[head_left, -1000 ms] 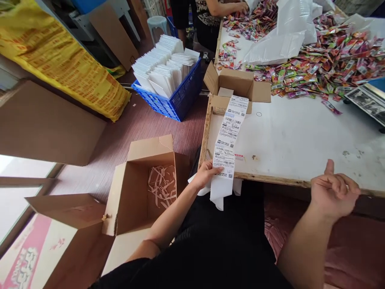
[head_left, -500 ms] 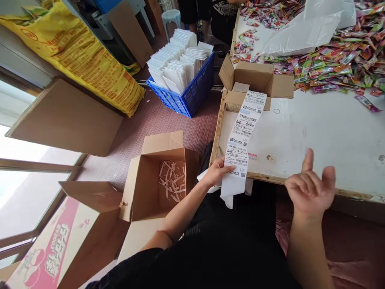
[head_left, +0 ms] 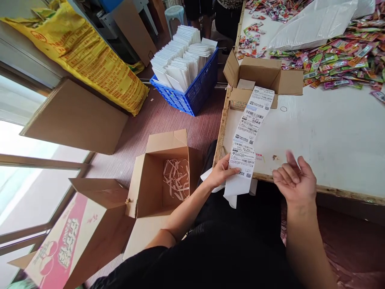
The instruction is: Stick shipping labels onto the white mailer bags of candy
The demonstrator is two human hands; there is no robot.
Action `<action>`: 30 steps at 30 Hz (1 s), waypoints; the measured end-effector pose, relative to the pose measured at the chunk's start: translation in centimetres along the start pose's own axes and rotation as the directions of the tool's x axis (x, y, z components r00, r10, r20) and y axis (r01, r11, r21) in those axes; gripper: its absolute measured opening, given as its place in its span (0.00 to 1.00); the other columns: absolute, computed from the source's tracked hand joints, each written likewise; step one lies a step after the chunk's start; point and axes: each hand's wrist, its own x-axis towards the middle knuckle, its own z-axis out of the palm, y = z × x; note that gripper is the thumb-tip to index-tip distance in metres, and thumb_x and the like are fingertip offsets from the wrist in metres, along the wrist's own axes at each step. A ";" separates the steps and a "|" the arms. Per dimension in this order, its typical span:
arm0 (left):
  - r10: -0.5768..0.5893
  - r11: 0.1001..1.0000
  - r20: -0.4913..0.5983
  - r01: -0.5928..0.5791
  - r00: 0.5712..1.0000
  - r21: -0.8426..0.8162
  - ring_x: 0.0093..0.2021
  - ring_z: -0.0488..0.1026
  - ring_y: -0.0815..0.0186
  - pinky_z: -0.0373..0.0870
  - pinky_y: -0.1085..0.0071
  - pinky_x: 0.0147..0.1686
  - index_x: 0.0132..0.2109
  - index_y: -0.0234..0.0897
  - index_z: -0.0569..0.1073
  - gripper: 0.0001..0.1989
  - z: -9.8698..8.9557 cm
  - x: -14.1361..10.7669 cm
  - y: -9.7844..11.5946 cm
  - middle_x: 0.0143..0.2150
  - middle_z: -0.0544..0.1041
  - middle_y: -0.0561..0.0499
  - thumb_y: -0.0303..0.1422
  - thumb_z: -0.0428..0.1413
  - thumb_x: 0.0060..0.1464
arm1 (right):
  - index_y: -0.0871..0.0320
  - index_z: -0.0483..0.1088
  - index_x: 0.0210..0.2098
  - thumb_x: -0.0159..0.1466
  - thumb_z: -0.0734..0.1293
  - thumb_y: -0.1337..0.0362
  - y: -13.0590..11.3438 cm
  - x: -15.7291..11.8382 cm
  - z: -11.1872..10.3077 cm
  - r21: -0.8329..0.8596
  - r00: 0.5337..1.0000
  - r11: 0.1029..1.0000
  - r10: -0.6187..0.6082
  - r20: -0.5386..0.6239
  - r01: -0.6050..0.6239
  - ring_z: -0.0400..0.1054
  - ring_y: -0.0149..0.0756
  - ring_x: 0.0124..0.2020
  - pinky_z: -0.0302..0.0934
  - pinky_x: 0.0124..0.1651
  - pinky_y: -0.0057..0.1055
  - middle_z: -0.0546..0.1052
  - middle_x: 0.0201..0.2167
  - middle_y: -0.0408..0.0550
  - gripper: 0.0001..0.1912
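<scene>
A strip of printed shipping labels (head_left: 248, 128) runs from a small open carton (head_left: 261, 74) down over the table edge. My left hand (head_left: 222, 172) pinches the strip near its lower end, thumb on top and fingers behind. Below the grip, the blank backing paper folds and hangs over my lap. To the right, my right hand (head_left: 296, 176) is raised above the front edge of the table (head_left: 337, 132), palm up. Its index finger and thumb are stretched apart while the other fingers curl loosely. Nothing shows in it.
A blue crate (head_left: 192, 96) full of white envelopes stands on the floor, near a carton holding paper strips (head_left: 176, 178). Pink-printed carton (head_left: 66, 241) and yellow sack (head_left: 99, 60) are at left. Small colourful packets (head_left: 333, 64) and plastic sheeting (head_left: 315, 24) cover the table's far side.
My right hand has moved left, closer to the label strip, and turned slightly. The left hand keeps its grip on the strip. The whole view has shifted a little.
</scene>
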 end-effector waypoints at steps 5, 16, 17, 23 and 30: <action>0.042 0.998 0.073 -0.044 0.996 0.036 0.54 0.76 0.54 0.71 0.58 0.54 0.60 0.38 0.68 0.31 0.8 -0.5 0.5 0.55 0.78 0.42 0.33 0.67 0.50 | 0.57 0.73 0.47 0.58 0.72 0.47 2.4 -1.5 2.7 -0.319 0.998 0.947 -0.047 -0.050 0.028 0.63 0.28 0.24 0.55 0.24 0.25 0.74 0.26 0.43 0.24; 0.034 0.990 0.142 -0.053 0.989 0.134 0.61 0.70 0.52 0.65 0.53 0.62 0.63 0.39 0.67 0.31 1.1 -0.7 0.2 0.58 0.75 0.42 0.35 0.64 0.54 | 0.52 0.69 0.52 0.59 0.73 0.55 2.7 -0.8 4.3 -0.437 0.937 0.843 -0.349 0.000 0.314 0.72 0.39 0.48 0.69 0.50 0.40 0.77 0.41 0.47 0.23; 0.048 0.984 0.141 -0.071 0.989 0.165 0.62 0.69 0.52 0.63 0.53 0.63 0.63 0.39 0.68 0.30 1.1 -0.7 0.1 0.59 0.75 0.42 0.35 0.63 0.55 | 0.52 0.69 0.52 0.59 0.73 0.55 2.7 -0.7 4.2 -0.438 0.934 0.840 -0.357 0.001 0.322 0.72 0.39 0.47 0.69 0.50 0.40 0.77 0.41 0.47 0.24; 0.126 0.924 0.159 -0.174 0.979 0.341 0.65 0.66 0.53 0.61 0.56 0.65 0.64 0.39 0.67 0.29 0.8 -0.5 -0.9 0.63 0.71 0.41 0.32 0.61 0.56 | 0.54 0.69 0.53 0.56 0.75 0.53 3.6 0.1 3.3 -0.418 0.954 0.873 -0.296 -0.046 0.251 0.73 0.38 0.44 0.70 0.49 0.39 0.77 0.38 0.47 0.28; 0.005 0.942 0.159 -0.058 0.987 0.331 0.43 0.77 0.62 0.71 0.67 0.43 0.66 0.36 0.58 0.31 0.1 -0.2 -1.5 0.45 0.80 0.43 0.34 0.58 0.59 | 0.57 0.72 0.49 0.56 0.75 0.52 3.9 0.8 2.0 -0.463 0.958 0.855 -0.285 -0.042 0.234 0.73 0.38 0.42 0.69 0.49 0.40 0.77 0.38 0.48 0.26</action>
